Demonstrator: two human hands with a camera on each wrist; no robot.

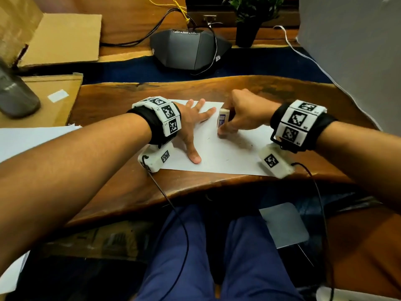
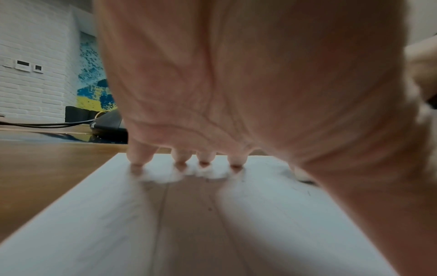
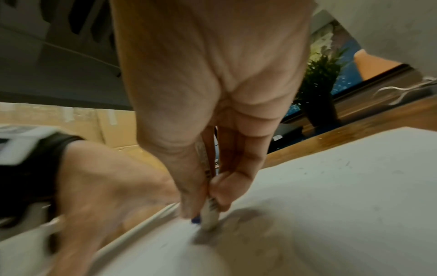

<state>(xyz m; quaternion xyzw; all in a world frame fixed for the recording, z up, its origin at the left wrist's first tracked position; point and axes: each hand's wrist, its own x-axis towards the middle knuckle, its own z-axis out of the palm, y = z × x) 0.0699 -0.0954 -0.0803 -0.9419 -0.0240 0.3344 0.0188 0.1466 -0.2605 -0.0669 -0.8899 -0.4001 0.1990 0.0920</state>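
- While the wooden table [image 1: 121, 192] carries it, the paper [image 1: 217, 157] lies flat before me, and most of it already looks white.
- My left hand [image 1: 191, 124] presses the sheet down with straight, spread fingers.
- My right hand [image 1: 243, 114] pinches the eraser [image 1: 223, 118] between thumb and fingers; its lower end touches the sheet near the middle.
- I see only a few small dark specks [image 1: 226, 160], so I judge the rubbing is nearly finished and brushing off is left.
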